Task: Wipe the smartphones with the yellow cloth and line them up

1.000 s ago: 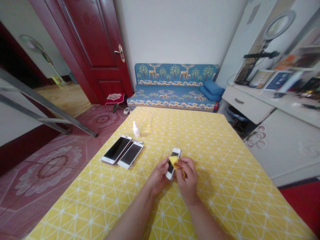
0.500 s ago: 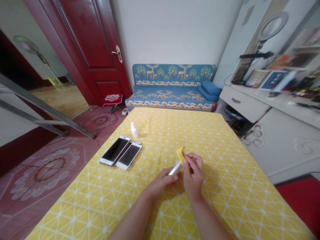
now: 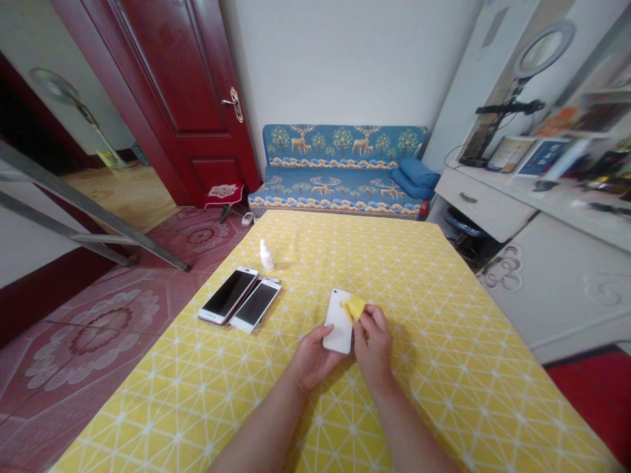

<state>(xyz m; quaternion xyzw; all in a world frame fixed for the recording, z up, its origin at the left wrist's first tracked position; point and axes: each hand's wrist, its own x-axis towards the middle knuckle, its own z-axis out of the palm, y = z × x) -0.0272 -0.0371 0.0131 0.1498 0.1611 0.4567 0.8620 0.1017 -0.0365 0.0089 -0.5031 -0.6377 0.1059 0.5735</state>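
Note:
A white smartphone [image 3: 338, 325] lies in my left hand [image 3: 314, 360], its plain back turned up and a small camera lens at the top corner. My left thumb rests on the phone's near left edge, and the other fingers are hidden beneath it. In my right hand [image 3: 375, 341] a yellow cloth [image 3: 355, 305] is pinched between thumb and fingers. The cloth touches the upper right part of the phone's back. Both hands are just above the yellow patterned tablecloth [image 3: 424, 394].
Left on the table lie a larger smartphone [image 3: 229, 295] and a smaller white smartphone [image 3: 256, 306], partly over another device. Behind them stands a small white bottle [image 3: 267, 256]. A blue sofa [image 3: 335, 177] is beyond the table, a white cabinet [image 3: 557, 282] to the right.
The phone, edge-on before, has turned so its white back faces up. My right hand has moved slightly left and down, bringing the cloth over the back.

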